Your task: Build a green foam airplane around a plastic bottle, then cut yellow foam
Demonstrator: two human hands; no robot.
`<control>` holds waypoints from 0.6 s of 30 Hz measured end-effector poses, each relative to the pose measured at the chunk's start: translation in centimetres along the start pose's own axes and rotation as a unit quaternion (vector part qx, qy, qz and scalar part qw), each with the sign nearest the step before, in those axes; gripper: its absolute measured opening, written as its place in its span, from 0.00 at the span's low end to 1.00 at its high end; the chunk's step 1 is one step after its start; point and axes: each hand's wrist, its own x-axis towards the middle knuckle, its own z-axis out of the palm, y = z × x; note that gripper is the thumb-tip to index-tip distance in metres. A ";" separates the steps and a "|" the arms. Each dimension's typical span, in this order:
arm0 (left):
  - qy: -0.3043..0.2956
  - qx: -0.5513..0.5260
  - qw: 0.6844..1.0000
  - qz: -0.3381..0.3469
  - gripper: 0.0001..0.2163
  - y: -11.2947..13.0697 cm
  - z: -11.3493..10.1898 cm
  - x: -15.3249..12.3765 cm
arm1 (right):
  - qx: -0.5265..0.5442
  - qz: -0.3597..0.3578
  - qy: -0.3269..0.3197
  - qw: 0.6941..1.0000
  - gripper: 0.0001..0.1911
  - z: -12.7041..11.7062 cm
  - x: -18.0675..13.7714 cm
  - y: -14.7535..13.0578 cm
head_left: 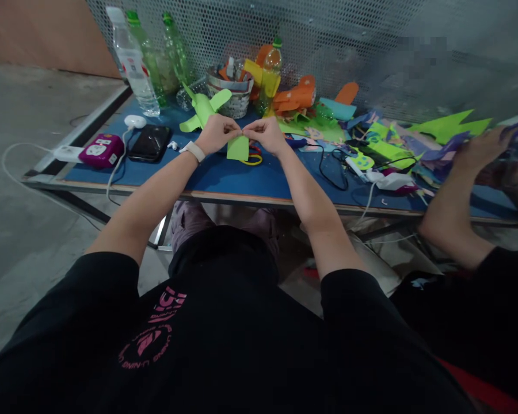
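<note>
Between my two hands hangs a small piece of green paper (237, 149), pinched along its top edge. My left hand (218, 132), with a pale band on the wrist, grips its upper left side. My right hand (265, 133) closes thumb and fingers at its upper right corner. Behind the paper lie scissors (253, 156) with red and yellow handles, partly hidden. Just beyond my left hand rests a green paper airplane (204, 107), its lower end covered by that hand.
At the back left stand several plastic bottles (133, 63); a basket (235, 98) and an orange paper model (296, 99) are farther right. A black phone (150, 143) lies left. Paper scraps (384, 144) and a cable (328, 172) spread right, where a co-worker's hand (479, 150) works.
</note>
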 end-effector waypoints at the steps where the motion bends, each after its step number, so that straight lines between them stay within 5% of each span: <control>1: 0.001 -0.002 1.000 0.005 0.12 -0.2 0.0 0.1 | -0.002 -0.001 0.003 1.000 0.37 0.0 0.0 -0.1; 7: 0.004 0.025 1.000 0.000 0.14 -1.2 -0.1 0.5 | -0.006 -0.016 -0.002 1.000 0.35 -0.3 0.2 0.4; 18: -0.013 0.039 0.999 0.007 0.14 1.1 -0.4 -0.4 | -0.027 -0.026 -0.004 0.999 0.37 -0.2 0.0 -0.5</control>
